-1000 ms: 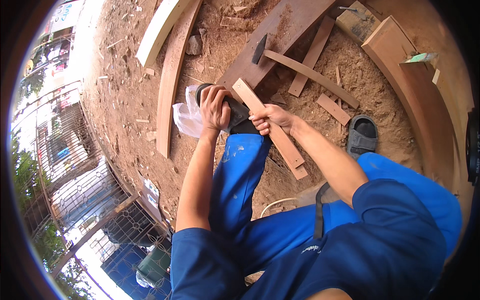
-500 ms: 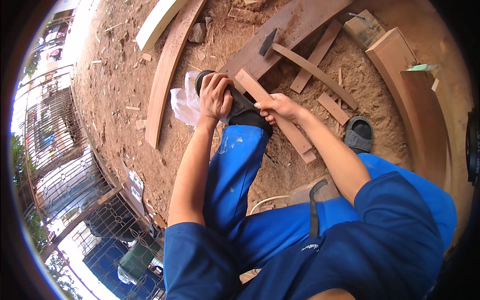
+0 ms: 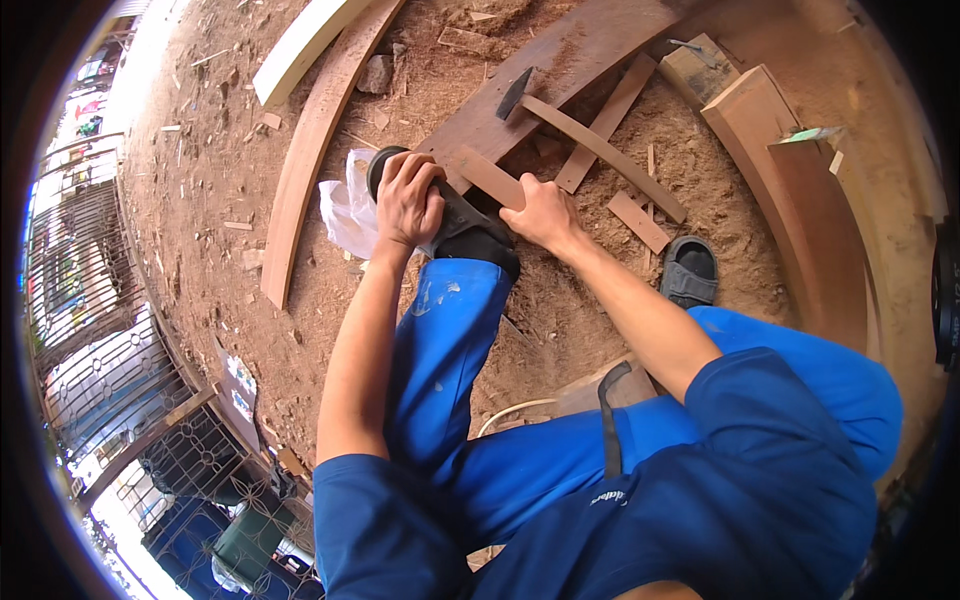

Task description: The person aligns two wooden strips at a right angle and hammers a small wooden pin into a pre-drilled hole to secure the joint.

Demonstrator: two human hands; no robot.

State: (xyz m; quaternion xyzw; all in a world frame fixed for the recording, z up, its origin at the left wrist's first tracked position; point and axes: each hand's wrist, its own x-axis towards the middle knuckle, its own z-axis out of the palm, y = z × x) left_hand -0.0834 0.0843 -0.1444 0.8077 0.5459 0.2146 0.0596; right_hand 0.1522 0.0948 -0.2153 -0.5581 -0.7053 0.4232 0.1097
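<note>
My left hand [image 3: 410, 200] is closed over the toe of the dark slipper [image 3: 455, 222] on my left foot, its fingers curled over the front edge. Beside that foot, my right hand [image 3: 542, 212] grips a short reddish-brown wood strip [image 3: 487, 176]. The strip's far end reaches over a wide brown plank [image 3: 570, 60]; its near end is hidden by my hand. A hammer [image 3: 600, 145] rests with its dark head on this plank and its long wooden handle slanting toward my right foot.
Thick curved timbers [image 3: 800, 200] stand at the right. Long boards [image 3: 325, 150] lie at the upper left, near a white plastic bag [image 3: 347, 205]. Several wood offcuts [image 3: 638, 222] and sawdust cover the dirt. A metal fence [image 3: 110, 350] runs along the left.
My right hand has turned from a thumb-up hold to knuckles-up on the strip. The strip's near end, visible before, is now hidden. My left hand stays on the slipper.
</note>
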